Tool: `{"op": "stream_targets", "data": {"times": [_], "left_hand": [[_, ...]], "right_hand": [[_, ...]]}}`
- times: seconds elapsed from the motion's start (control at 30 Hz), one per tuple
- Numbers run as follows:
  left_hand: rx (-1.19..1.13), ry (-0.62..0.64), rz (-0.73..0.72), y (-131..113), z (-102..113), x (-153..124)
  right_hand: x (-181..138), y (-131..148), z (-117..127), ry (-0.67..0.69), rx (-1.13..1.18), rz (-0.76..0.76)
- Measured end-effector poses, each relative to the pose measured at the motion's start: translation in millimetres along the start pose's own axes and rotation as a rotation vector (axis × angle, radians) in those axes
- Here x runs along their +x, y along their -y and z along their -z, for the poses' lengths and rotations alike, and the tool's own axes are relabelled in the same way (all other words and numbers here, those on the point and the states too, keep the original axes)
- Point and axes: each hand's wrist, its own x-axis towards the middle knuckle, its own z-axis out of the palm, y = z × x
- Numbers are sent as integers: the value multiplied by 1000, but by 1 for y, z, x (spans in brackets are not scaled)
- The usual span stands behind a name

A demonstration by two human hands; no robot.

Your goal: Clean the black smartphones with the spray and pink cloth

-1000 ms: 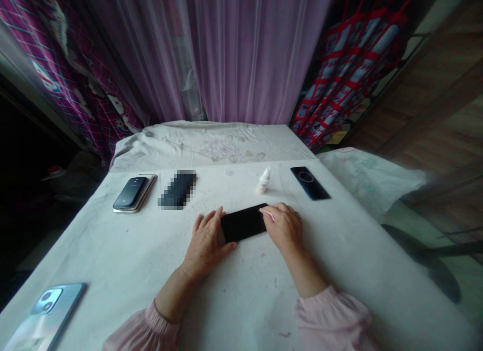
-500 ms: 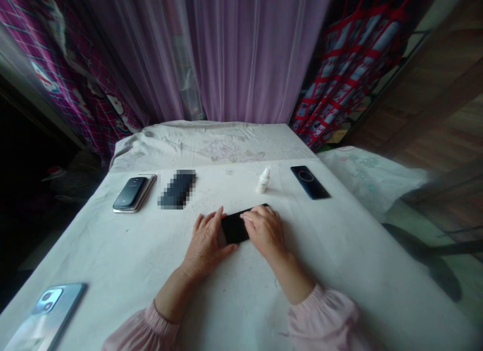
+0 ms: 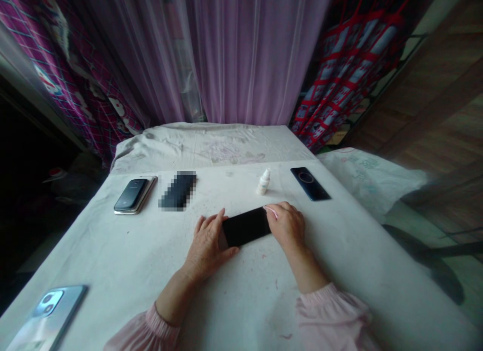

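Observation:
A black smartphone [image 3: 247,226] lies with its dark screen up on the white cloth in front of me. My left hand [image 3: 207,237] grips its left end, thumb along the near edge and fingers at the far edge. At the other end is my right hand [image 3: 287,222], fingers curled and pinching a small pinkish-white cloth [image 3: 272,211] against the screen's right end. Most of that cloth is hidden under the fingers. Just beyond the phone stands a small white spray bottle [image 3: 263,182], upright.
A dark blue phone [image 3: 310,184] lies at the right back. To the left are a pixelated dark object [image 3: 178,191] and a dark phone [image 3: 131,194] stacked on a lighter one. A silvery-blue phone [image 3: 51,316] rests at the near left. Purple curtains [image 3: 249,54] hang behind the table.
My right hand has slid rightward along the screen with the small cloth, uncovering more of the phone. My left hand keeps its grip on the left end.

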Motion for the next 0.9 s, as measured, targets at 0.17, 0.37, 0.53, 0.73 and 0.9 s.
{"op": "stream_targets", "data": {"times": [0.17,0.37,0.53,0.73,0.9], "left_hand": [[-13,10,0,-1,1,1],[3,5,-15,2,-1,0],[3,-1,-22,2,0,0],[11,-2,-11,2,0,0],[1,9,-8,1,0,0]], "right_hand": [[2,-5,0,-6,-10,-12],[-2,15,-1,62,6,74],[-5,24,-1,95,64,149],[3,-9,-3,20,45,12],[0,0,-5,19,64,69]]}}
